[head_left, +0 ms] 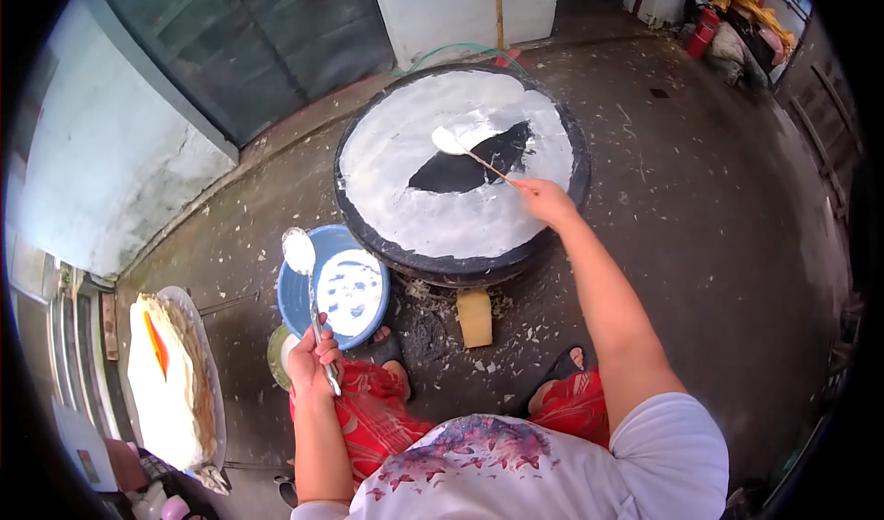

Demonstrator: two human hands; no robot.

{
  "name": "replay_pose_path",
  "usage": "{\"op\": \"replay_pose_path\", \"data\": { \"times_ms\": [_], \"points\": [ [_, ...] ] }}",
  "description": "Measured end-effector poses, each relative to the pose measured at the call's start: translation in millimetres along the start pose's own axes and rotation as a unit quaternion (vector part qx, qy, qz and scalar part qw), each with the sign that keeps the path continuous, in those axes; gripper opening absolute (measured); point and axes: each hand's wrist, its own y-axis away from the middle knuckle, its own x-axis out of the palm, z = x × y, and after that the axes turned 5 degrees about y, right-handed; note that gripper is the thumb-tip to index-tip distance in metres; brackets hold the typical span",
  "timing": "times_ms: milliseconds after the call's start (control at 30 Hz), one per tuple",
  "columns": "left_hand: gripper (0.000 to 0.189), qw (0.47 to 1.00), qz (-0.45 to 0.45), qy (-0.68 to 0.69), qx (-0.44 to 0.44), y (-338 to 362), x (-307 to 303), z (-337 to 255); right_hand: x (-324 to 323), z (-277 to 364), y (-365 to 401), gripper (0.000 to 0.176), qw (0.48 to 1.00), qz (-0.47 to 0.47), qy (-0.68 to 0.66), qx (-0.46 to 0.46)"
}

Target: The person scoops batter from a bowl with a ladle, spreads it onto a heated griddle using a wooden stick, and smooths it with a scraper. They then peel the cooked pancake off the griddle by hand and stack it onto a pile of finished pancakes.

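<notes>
Griddle [451, 174]: apparent ladle [450, 141] beyond right hand [550, 203]

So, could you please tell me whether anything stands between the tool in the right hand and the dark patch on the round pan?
Nothing visible does. The tool in the right hand reaches across the dark patch to its far edge, with no other object between. Whether it touches the round pan is unclear.
</notes>
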Motion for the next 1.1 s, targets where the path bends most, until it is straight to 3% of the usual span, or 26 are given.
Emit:
{"op": "replay_pose_path", "data": {
  "times_ms": [67, 133, 200, 267, 467, 567, 633, 700, 767, 933, 1033, 1067, 1100],
  "points": [
    [0.027, 1.000, 0.000, 0.009, 0.002, 1, 1, -1, -30, 3, 20, 0.026, 0.997, 0.021, -0.018, 0.071],
    [0.027, 1.000, 0.000, -0.009, 0.012, 1, -1, -1, 4, -24, 6, 0.026, 0.993, -0.021, -0.019, 0.114],
    [0.027, 1.000, -0.001, -0.010, 0.010, 3, 2, 1, 29, -27, -1, 0.027, 0.997, -0.049, -0.049, 0.045],
    [0.027, 1.000, -0.002, -0.012, 0.009, 5, 3, -1, 44, -13, 4, 0.027, 0.998, 0.002, -0.060, 0.011],
    [0.026, 1.000, -0.001, -0.011, 0.006, 6, -2, -4, -31, 27, 50, 0.026, 0.993, 0.089, 0.063, -0.041],
    [0.026, 1.000, 0.003, -0.007, 0.008, 5, -7, -7, -4, 14, 66, 0.034, 0.961, -0.211, 0.172, -0.054],
    [0.026, 1.000, 0.000, -0.004, 0.006, 4, -8, -7, 23, 37, 86, 0.040, 0.955, -0.220, 0.181, -0.080],
    [0.026, 1.000, -0.004, -0.001, 0.006, 5, -7, -8, 57, 55, 100, 0.039, 0.949, -0.200, 0.164, -0.179],
    [0.025, 1.000, -0.003, 0.009, -0.007, 6, -4, -8, 81, 61, 102, 0.038, 0.934, -0.193, 0.209, -0.216],
    [0.024, 1.000, 0.009, -0.005, -0.006, 10, -9, -9, 57, 47, 85, 0.035, 0.944, -0.142, 0.273, -0.122],
    [0.027, 0.999, -0.030, -0.019, 0.021, 11, -4, -6, 41, 67, 102, 0.042, 0.993, -0.114, 0.014, 0.006],
    [0.026, 0.999, -0.030, -0.015, 0.021, 11, -4, -7, 55, 65, 111, 0.044, 0.985, -0.145, 0.054, -0.069],
    [0.026, 0.999, -0.029, -0.010, 0.022, 10, -3, -8, 59, 63, 120, 0.045, 0.980, -0.119, 0.107, -0.121]
  ]
}}
